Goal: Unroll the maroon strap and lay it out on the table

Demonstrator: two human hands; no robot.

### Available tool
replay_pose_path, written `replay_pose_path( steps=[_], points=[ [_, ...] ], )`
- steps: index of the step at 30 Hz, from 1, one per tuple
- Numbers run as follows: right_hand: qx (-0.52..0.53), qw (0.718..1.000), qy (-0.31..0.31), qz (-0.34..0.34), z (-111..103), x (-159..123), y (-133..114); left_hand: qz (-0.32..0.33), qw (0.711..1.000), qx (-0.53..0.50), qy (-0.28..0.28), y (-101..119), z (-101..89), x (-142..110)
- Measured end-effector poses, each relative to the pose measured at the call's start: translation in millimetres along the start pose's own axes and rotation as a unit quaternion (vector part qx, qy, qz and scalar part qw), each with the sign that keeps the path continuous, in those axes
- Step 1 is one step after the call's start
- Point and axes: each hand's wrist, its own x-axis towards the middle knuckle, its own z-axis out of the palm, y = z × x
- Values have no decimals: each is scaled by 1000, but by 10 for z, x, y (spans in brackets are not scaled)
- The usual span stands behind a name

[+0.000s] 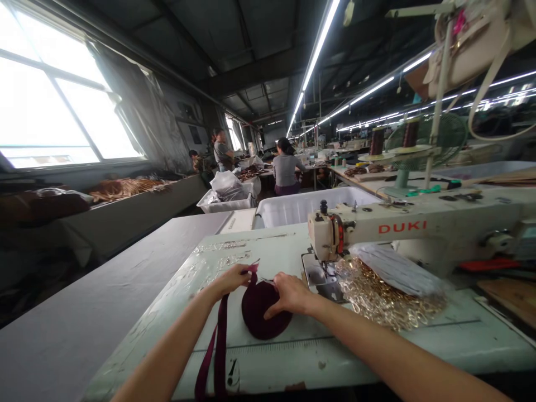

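A dark maroon roll of strap lies flat on the pale green sewing table. My right hand rests on top of the roll with curled fingers pressing it. My left hand pinches the loose end of the maroon strap, which runs down past my left forearm and over the table's front edge. A small pair of snips seems to stick out of the left hand's fingers; that detail is too small to be sure of.
A white DUKI sewing machine stands to the right, with its needle plate close to my right hand. A clear bag of gold metal rings lies under its arm. White bins sit behind. Other people work far off.
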Motion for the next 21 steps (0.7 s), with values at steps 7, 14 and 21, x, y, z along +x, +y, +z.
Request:
replay_pose_path(
  steps=[7, 14, 21],
  points=[
    [187, 978, 45, 81, 59, 112, 152, 14, 993, 103, -48, 256, 169, -282],
    [341, 934, -50, 89, 50, -15, 344, 13, 963, 260, -66, 625, 650, -160],
    [276, 957, 93, 0, -177, -828, 423, 8, 959, 267, -92, 545, 618, -49]
  ],
)
